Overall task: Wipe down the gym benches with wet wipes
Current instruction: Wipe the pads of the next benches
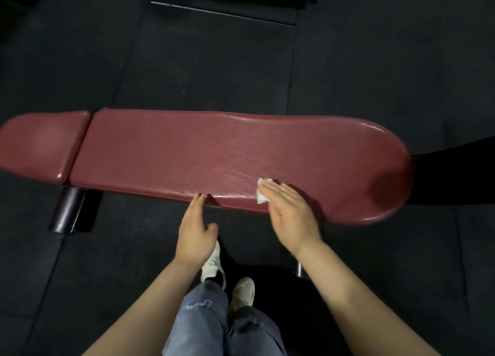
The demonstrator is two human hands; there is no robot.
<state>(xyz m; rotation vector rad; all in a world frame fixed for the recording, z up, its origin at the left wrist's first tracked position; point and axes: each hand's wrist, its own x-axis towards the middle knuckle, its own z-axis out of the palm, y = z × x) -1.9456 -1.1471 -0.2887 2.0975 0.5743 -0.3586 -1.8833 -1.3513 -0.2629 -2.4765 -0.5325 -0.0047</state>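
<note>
- The bench [214, 155] ran left to right across the floor mats [187, 61], short seat pad [40, 144] at its left end.
- The wet wipe [263, 192] sat on the near edge, under the right hand [290, 216].
- Left hand [195, 235] touched that edge, just left of the wipe.
- Shoes [227, 278] stood on the floor below.

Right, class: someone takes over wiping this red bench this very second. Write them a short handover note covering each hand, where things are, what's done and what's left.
Right hand: flat, fingers straight, pressing the white wet wipe onto the long red bench pad, near its front edge, toward the rounded end.
Left hand: open, holds nothing, fingertips touching the pad's front edge.
Done: the pad around the wipe shows a sheen, so it may already be wiped; not certain.
Left: likely the rounded end, the far edge and the short seat pad.
</note>
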